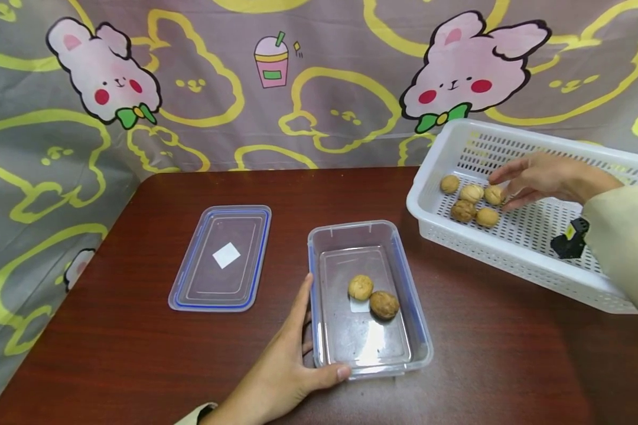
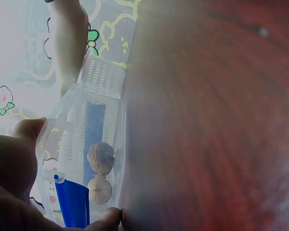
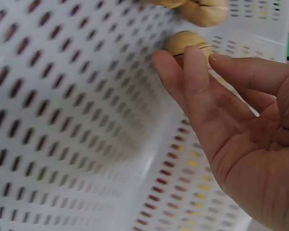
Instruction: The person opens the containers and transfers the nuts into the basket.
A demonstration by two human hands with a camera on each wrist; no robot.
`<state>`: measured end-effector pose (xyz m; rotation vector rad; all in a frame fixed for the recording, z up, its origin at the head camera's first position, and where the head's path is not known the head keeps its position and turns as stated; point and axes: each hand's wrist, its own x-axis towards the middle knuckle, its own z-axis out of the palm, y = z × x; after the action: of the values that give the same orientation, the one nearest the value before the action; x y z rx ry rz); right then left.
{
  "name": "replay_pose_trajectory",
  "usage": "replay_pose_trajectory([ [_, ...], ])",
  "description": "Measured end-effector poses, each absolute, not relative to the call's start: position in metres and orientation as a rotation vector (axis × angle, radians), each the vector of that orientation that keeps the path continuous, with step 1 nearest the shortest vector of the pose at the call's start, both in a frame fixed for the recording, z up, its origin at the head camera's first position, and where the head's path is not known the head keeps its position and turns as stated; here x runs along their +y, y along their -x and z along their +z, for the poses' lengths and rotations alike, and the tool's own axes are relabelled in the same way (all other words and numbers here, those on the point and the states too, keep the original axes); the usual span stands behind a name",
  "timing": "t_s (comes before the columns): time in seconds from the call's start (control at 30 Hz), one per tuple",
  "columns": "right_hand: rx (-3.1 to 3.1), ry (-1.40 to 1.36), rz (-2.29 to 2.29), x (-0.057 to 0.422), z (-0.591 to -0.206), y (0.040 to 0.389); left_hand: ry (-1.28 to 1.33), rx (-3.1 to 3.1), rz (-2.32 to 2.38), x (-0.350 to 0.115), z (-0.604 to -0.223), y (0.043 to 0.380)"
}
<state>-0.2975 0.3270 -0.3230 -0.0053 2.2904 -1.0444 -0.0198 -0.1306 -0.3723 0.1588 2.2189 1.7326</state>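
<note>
Walnuts [image 1: 471, 200] lie in a cluster of five at the far-left end of a white perforated basket [image 1: 516, 248], which sits on the right side of a dark wood table [image 1: 138, 354]. Right hand [image 1: 542, 180] reaches into the basket from the right w/ fingers straight and a little spread, fingertips touching or just beside the nearest walnut (wrist view shows the tips against one nut, nothing gripped). Left hand [image 1: 284, 369] lies at the near-left corner of a clear plastic container [image 1: 422, 330] in the middle of the table: thumb curled round the front rim, fingers flat along the left wall, so it grips the box lightly. Inside the container are two more walnuts, a paler one [image 1: 360, 287] and a darker one [image 1: 384, 304], touching each other near the centre, over a small white label on the bottom. Container's lid [image 1: 191, 295], clear w/ a blue seal and a white square sticker, lies flat on the table to the left, apart from the box. Behind the table hangs a grey cloth [image 1: 324, 88] w/ yellow outlines and pink rabbits. A cream sleeve covers the right forearm, w/ a small black device at the wrist.
</note>
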Motion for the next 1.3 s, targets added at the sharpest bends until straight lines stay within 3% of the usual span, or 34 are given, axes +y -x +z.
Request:
replay_pose_trajectory([
  [0.33, 2.498, 0.133, -0.723, 0.301, -0.268, 0.295, -0.143, 2.230, 1.724, -0.130, -0.371, 0.019],
  [0.63, 2.644, 0.285, -0.686, 0.250, -0.235, 0.257, -0.140, 2.222, 1.732, -0.130, -0.371, 0.020],
  [1.0, 2.766, 0.462, -0.781, 0.195, -0.240, 0.190, -0.142, 2.228, 1.720, -0.130, -0.371, 0.020],
  [1.3, 2.406, 0.635, -1.150, 0.160, -0.262, 0.157, -0.157, 2.246, 1.711, -0.130, -0.372, 0.021],
])
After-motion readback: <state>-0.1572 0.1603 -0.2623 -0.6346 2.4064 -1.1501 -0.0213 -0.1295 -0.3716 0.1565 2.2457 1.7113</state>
